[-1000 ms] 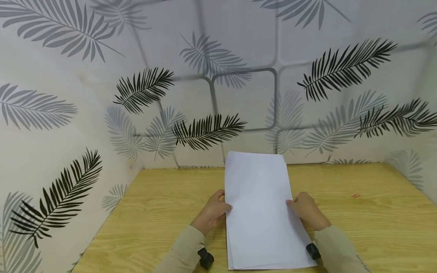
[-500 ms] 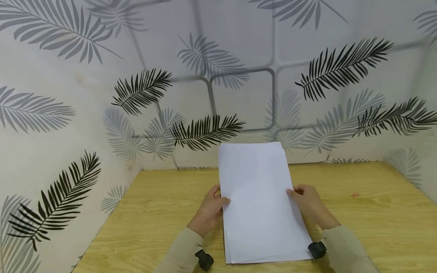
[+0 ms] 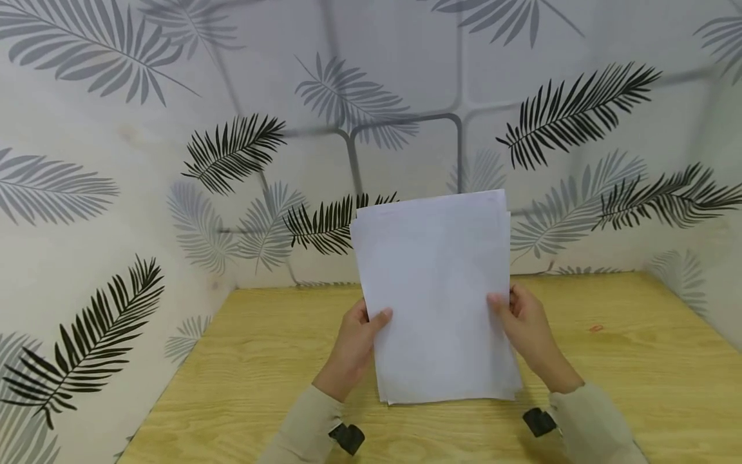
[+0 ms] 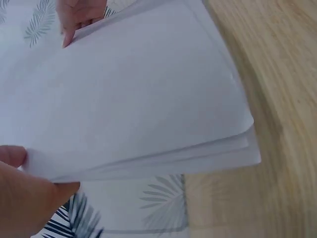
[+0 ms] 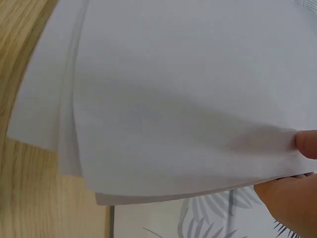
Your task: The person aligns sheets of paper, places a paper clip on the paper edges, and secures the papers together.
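Observation:
A small stack of white paper sheets (image 3: 437,296) is held up between both hands in the head view, tilted upright over the table. My left hand (image 3: 355,341) pinches its left edge, thumb on the front face and fingers behind. On the opposite edge, my right hand (image 3: 530,328) grips the same way. The sheets' edges are uneven: in the right wrist view several corners of the paper (image 5: 163,99) fan apart near the thumb (image 5: 307,144). The left wrist view shows layered lower edges of the paper (image 4: 138,89). No writing shows on the front sheet.
A wood-grain table (image 3: 232,367) lies beneath the paper. Behind it stands a wall (image 3: 406,84) with a leaf pattern. A small red mark (image 3: 596,328) is on the table at right. Black wrist cameras (image 3: 348,439) sit at both cuffs.
Both hands have raised the paper stack off the table and tipped it more upright, toward the wearer. Its top edge now stands higher against the wall and the sheets are less aligned.

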Demonstrator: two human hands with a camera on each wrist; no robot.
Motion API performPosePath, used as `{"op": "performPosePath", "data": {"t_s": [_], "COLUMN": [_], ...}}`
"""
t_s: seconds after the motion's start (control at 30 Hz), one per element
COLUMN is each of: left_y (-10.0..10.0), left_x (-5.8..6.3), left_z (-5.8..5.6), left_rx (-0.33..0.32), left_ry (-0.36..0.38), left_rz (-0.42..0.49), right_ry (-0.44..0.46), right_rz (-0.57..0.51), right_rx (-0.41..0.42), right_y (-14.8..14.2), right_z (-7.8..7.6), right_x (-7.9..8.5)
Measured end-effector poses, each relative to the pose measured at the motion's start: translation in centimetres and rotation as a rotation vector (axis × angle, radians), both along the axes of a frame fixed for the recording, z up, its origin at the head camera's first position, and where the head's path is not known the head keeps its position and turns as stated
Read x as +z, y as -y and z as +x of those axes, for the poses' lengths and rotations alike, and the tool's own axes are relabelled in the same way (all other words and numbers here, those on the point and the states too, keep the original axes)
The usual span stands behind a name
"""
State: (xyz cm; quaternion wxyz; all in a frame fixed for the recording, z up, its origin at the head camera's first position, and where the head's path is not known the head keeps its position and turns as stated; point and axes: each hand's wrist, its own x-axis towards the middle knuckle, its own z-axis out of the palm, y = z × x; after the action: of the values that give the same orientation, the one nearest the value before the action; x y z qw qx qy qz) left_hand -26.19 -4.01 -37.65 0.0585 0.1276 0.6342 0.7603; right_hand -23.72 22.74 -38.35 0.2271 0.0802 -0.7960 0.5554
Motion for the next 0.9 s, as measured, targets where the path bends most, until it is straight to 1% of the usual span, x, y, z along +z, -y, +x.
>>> {"op": "performPosePath", "data": {"t_s": [0.1,0.17,0.3,0.37,0.43,0.53,0.63,0.77,0.9], "left_y": [-0.4,-0.8,-1.5,-1.7,-2.0,-2.3,-2.6,-2.9,-3.1], "left_x": [0.7,1.0,1.3,1.3,1.2,0.8,0.3,-0.2,-0.5], "left_z": [0.6,1.1,1.7,2.0,2.4,3.0,3.3,3.2,3.0], "left_rx": [0.055,0.107,0.215,0.25,0.254,0.24,0.244,0.266,0.267], "left_ry": [-0.074,-0.116,-0.195,-0.238,-0.266,-0.306,-0.319,-0.316,-0.312], "left_rz": [0.003,0.003,-0.015,-0.038,-0.057,-0.061,-0.069,-0.082,-0.075], "right_ry": [-0.082,-0.136,-0.25,-0.293,-0.313,-0.32,-0.312,-0.301,-0.291], "right_rz": [-0.012,-0.028,-0.102,-0.144,-0.176,-0.19,-0.186,-0.169,-0.139], "right_rx": [-0.02,-0.028,-0.022,-0.015,-0.013,-0.027,-0.04,-0.042,-0.064], "right_y": [0.6,1.0,1.8,2.2,2.4,2.5,2.5,2.5,2.2], "right_z": [0.6,1.1,1.7,2.0,2.2,2.5,2.8,3.0,3.2], "right_x": [0.5,0.8,1.0,1.0,0.8,0.2,-0.2,-0.6,-0.8]}}
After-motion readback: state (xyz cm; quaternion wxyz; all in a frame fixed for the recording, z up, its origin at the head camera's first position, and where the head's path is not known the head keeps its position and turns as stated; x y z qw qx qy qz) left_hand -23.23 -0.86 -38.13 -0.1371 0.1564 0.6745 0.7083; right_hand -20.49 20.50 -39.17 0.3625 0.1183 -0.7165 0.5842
